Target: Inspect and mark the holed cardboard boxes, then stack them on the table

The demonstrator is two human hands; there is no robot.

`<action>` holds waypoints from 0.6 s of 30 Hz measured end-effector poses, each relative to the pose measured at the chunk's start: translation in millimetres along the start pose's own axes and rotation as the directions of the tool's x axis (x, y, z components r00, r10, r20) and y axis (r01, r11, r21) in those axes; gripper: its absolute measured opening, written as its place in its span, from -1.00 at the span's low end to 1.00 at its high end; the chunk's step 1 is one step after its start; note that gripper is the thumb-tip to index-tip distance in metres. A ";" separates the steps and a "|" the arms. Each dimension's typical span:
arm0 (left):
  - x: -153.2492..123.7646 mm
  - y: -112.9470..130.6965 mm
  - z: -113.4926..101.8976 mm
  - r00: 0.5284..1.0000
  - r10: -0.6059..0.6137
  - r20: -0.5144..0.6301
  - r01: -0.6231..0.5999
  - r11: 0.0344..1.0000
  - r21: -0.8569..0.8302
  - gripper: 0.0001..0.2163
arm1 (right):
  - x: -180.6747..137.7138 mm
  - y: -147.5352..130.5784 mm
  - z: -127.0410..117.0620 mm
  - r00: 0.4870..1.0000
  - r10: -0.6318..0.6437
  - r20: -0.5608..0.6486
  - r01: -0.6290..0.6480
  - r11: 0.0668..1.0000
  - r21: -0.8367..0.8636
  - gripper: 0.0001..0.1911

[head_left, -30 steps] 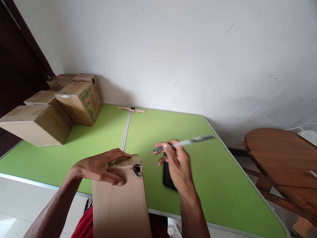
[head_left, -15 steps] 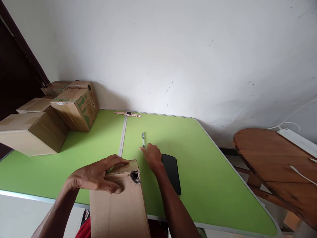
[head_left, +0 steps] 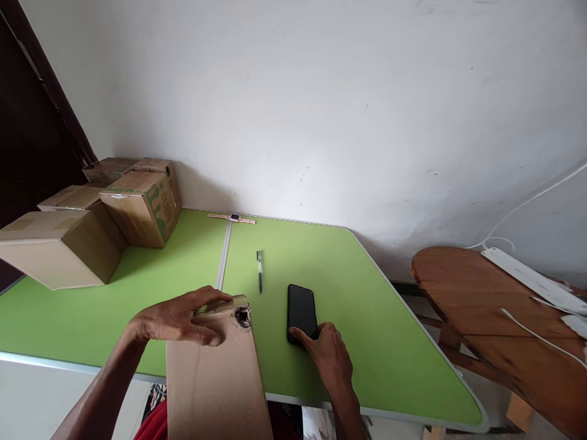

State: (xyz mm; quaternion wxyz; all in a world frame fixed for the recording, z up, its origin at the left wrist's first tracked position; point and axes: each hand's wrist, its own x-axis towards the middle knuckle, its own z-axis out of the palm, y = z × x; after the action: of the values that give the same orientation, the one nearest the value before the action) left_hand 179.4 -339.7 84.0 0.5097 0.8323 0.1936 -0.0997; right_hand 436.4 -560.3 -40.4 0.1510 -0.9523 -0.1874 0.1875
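Note:
My left hand point(head_left: 186, 316) holds a cardboard box point(head_left: 213, 385) by its upper end, fingers over the top edge and thumb on the broad face. A ragged dark hole is torn in the box's top right corner. The lower end of the box is out of view. To the right, my right hand point(head_left: 329, 357) grips the near end of a black smartphone point(head_left: 301, 310), with the thumb over one corner. Beyond the box and phone lies a pen point(head_left: 260, 272) with a dark cap, touched by neither hand.
Several cardboard boxes point(head_left: 137, 208) stand at the left of the green table point(head_left: 367, 318). A pink-strapped watch point(head_left: 235, 218) lies by the wall. A wooden table point(head_left: 463, 287) on the right bears a white power strip point(head_left: 527, 275) and cables.
My right hand has left the pen, now lying on the table, and come back to the right to grip the phone. The left hand keeps its hold on the box.

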 end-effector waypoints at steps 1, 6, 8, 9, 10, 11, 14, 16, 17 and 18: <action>0.9 0.0 0.0 1.000 -0.006 -0.005 0.006 1.000 0.004 -0.27 | 5.7 -1.6 -0.3 1.000 0.003 0.011 -0.003 0.999 0.038 -0.44; 4.2 -3.8 0.7 1.000 -0.018 -0.021 0.018 1.000 -0.006 -0.25 | 17.1 -0.1 -0.7 0.998 -0.039 0.055 0.020 0.950 0.312 -0.54; 4.2 -5.7 1.2 1.000 -0.016 -0.022 0.016 1.000 -0.013 -0.26 | 11.9 2.7 3.5 0.995 -0.069 0.068 0.030 0.885 0.464 -0.55; 3.9 -6.4 1.3 1.000 -0.013 -0.024 0.013 1.000 -0.014 -0.26 | 7.4 3.9 6.0 0.993 -0.083 0.081 0.027 0.845 0.534 -0.54; 3.6 -7.0 1.4 1.000 -0.008 -0.027 0.008 1.000 -0.014 -0.26 | 1.9 4.9 8.4 0.991 -0.099 0.096 0.023 0.806 0.591 -0.50; 3.1 -7.3 1.4 1.000 -0.005 -0.028 0.004 1.000 -0.015 -0.27 | -4.5 5.7 10.2 0.986 -0.116 0.116 0.010 0.749 0.663 -0.47; 1.8 -7.2 1.3 1.000 -0.002 -0.025 0.001 1.000 -0.024 -0.27 | -27.4 5.7 8.3 0.956 -0.172 0.237 -0.162 0.367 0.916 -0.37; 1.3 -6.2 1.2 1.000 -0.002 -0.024 0.001 1.000 -0.028 -0.27 | -44.2 2.5 -1.4 0.923 -0.256 0.286 -0.283 0.049 0.958 -0.34; 1.2 -5.7 1.2 1.000 -0.002 -0.026 0.002 1.000 -0.030 -0.27 | -52.8 -0.4 -8.8 0.909 -0.307 0.280 -0.310 -0.054 0.949 -0.36; 1.2 -5.2 1.1 1.000 -0.002 -0.025 0.001 0.999 -0.033 -0.27 | -61.3 -4.3 -17.5 0.896 -0.363 0.257 -0.313 -0.104 0.944 -0.40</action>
State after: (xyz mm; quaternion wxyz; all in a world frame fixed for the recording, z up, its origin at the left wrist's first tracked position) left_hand 178.3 -338.4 78.9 0.5207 0.8249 0.2025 -0.0863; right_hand 389.7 -585.6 -5.0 0.7634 -0.4408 -0.0322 0.4710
